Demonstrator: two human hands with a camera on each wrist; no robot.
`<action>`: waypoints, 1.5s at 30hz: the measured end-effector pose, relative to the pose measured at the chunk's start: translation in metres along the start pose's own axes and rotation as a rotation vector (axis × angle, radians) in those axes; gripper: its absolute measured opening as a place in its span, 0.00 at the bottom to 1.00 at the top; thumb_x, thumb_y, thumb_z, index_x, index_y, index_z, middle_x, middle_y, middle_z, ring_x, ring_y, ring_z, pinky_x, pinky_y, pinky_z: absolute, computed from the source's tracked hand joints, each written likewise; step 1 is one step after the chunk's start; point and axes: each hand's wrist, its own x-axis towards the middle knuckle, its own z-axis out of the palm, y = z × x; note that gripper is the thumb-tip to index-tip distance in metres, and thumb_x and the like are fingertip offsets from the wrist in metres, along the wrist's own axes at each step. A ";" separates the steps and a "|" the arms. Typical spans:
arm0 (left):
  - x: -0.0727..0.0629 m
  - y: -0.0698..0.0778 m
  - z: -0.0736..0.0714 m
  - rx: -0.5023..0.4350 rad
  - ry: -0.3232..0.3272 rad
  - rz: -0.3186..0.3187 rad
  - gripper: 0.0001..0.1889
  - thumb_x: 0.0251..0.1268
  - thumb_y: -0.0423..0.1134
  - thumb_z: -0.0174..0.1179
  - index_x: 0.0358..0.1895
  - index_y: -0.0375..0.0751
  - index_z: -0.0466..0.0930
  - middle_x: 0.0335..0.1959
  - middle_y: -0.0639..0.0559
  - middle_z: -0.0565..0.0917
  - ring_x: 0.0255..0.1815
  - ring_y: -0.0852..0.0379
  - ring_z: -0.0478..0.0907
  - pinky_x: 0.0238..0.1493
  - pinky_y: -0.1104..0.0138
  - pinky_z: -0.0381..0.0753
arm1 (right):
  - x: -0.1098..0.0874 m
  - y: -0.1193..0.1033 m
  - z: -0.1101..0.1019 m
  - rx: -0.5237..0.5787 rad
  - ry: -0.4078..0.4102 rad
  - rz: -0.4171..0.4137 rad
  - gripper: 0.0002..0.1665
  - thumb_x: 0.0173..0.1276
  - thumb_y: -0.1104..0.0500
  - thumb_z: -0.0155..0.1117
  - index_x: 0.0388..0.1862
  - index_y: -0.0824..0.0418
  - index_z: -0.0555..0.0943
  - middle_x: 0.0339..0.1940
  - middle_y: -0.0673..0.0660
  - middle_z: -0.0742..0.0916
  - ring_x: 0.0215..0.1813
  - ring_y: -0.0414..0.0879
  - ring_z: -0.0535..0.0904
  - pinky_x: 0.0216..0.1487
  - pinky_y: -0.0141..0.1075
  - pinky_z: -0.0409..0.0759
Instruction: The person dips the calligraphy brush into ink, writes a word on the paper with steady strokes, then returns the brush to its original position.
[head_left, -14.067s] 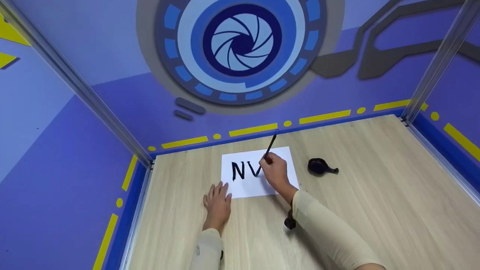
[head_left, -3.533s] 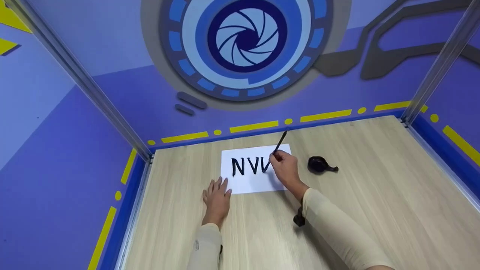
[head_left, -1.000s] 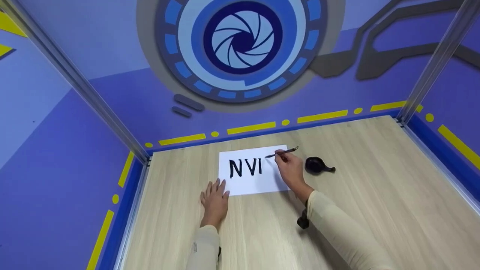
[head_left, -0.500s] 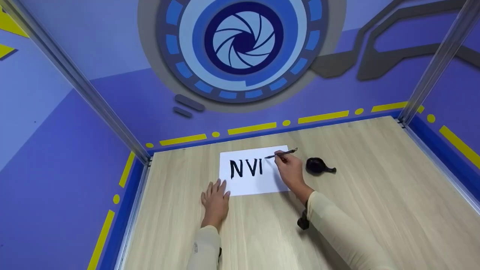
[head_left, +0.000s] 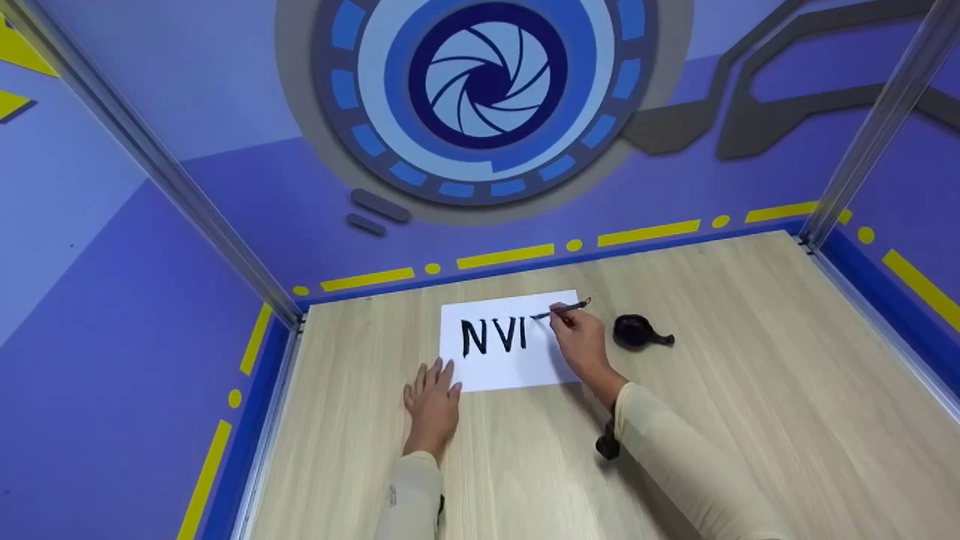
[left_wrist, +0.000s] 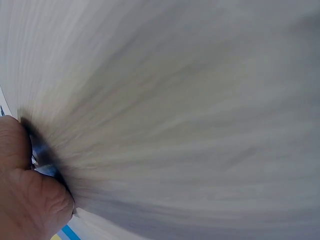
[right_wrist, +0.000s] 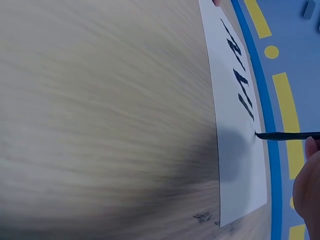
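A white sheet of paper [head_left: 510,373] lies on the wooden table, bearing the black brushed letters N, V and I. My right hand [head_left: 583,343] pinches a dark ink brush [head_left: 574,307], held at a low slant with its loop end up to the right. In the right wrist view the tip of the brush [right_wrist: 280,135] is right at the paper [right_wrist: 235,195], just past the last letter. My left hand [head_left: 433,409] rests flat with fingers spread, fingertips at the sheet's lower left corner. Only part of the left hand [left_wrist: 30,190] shows in the left wrist view.
A small black dish with a spout-like handle [head_left: 636,331] stands right of the paper. The wooden table [head_left: 750,390] ends at a blue and purple panel wall [head_left: 247,217] behind and on both sides, with metal posts at the corners.
Since the earliest frame, the V has come into full view and an I stands beside it. My right hand has moved right and tipped the brush from steep to low. The left hand stays put.
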 end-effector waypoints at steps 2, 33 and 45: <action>0.000 0.000 0.000 -0.001 -0.003 0.000 0.28 0.87 0.50 0.49 0.84 0.51 0.64 0.88 0.47 0.60 0.91 0.36 0.46 0.86 0.30 0.39 | 0.000 0.000 0.000 -0.002 -0.004 0.007 0.09 0.71 0.65 0.70 0.46 0.64 0.93 0.44 0.60 0.95 0.46 0.50 0.89 0.49 0.33 0.84; -0.001 0.001 -0.001 -0.005 0.024 0.018 0.27 0.88 0.48 0.49 0.83 0.49 0.65 0.88 0.45 0.61 0.91 0.35 0.48 0.85 0.29 0.40 | 0.002 -0.005 -0.006 -0.013 -0.007 0.024 0.07 0.66 0.62 0.70 0.28 0.59 0.88 0.25 0.52 0.87 0.31 0.45 0.78 0.34 0.30 0.74; -0.004 0.002 -0.002 -0.011 0.022 0.028 0.28 0.87 0.48 0.50 0.83 0.48 0.66 0.87 0.44 0.62 0.90 0.34 0.49 0.84 0.27 0.42 | 0.002 -0.006 -0.011 0.027 0.032 0.033 0.07 0.69 0.61 0.70 0.30 0.60 0.89 0.27 0.55 0.89 0.32 0.45 0.80 0.35 0.29 0.76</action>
